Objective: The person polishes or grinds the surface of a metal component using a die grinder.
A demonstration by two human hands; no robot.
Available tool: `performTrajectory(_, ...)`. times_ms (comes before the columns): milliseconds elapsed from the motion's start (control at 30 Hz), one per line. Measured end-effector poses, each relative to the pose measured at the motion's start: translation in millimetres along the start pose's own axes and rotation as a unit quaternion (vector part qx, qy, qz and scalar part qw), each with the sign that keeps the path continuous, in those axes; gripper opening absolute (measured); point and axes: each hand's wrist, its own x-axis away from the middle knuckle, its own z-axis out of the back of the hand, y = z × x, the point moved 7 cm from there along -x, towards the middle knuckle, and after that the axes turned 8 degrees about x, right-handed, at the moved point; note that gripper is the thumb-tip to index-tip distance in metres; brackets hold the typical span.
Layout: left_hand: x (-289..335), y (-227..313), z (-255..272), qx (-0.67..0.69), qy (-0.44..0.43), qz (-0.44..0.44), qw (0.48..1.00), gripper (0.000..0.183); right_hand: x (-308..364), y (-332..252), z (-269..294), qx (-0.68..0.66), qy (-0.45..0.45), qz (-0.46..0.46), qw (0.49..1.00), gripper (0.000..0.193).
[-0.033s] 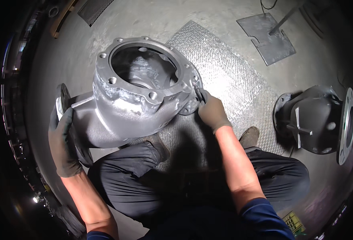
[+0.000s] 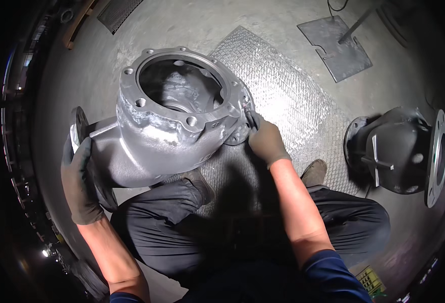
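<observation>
A large grey flanged metal casting [image 2: 157, 146] stands in front of me, a little left of the middle. Its round top opening is ringed by threaded bolt holes, and a pale rough band runs below the rim. My left hand [image 2: 81, 184], in a dark work glove, wraps round the edge of the casting's left flange [image 2: 81, 123]. At the opposite end, my gloved right hand [image 2: 268, 144] has its fingers closed on the rim of the right flange [image 2: 236, 137]. The fingertips there are partly hidden behind that rim.
A second dark flanged casting [image 2: 399, 151] lies on the floor at the right. Beneath the work is a metal tread plate [image 2: 293, 86]. A notched base plate with a post [image 2: 336, 55] stands at the far right, and a patterned mat [image 2: 119, 14] lies at the far left.
</observation>
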Motion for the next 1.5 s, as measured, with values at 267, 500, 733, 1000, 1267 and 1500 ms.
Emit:
performTrajectory(267, 2.4, 6.8, -8.9, -0.015, -0.018, -0.030, 0.999, 0.058, 4.3, 6.1, -4.9, -0.012, 0.008, -0.002, 1.000, 0.046)
performTrajectory(500, 3.7, 8.8, -10.5, -0.041, -0.005, -0.024, 0.999, 0.053, -0.4, 14.4, -2.2, 0.024, -0.037, 0.005, 0.999, 0.046)
performTrajectory(733, 5.9, 8.1, -12.3, -0.004, -0.010, -0.027, 1.000, 0.055, -2.5, 13.2, -4.2, 0.029, -0.055, 0.049, 0.997, 0.043)
performTrajectory(1000, 3.8, 6.7, -12.0, 0.035, -0.021, -0.026, 0.999, 0.056, 2.5, 17.5, -14.3, -0.020, -0.036, -0.010, 0.999, 0.045)
performTrajectory(1267, 3.4, 4.9, -11.2, 0.029, -0.019, -0.004, 0.999, 0.056, 3.5, 19.4, -7.9, 0.005, -0.001, 0.025, 1.000, 0.044)
performTrajectory(1500, 6.3, 4.7, -11.4, 0.044, -0.004, 0.012, 0.999, 0.063, 10.4, 7.1, 7.2, 0.038, -0.045, 0.032, 0.998, 0.043)
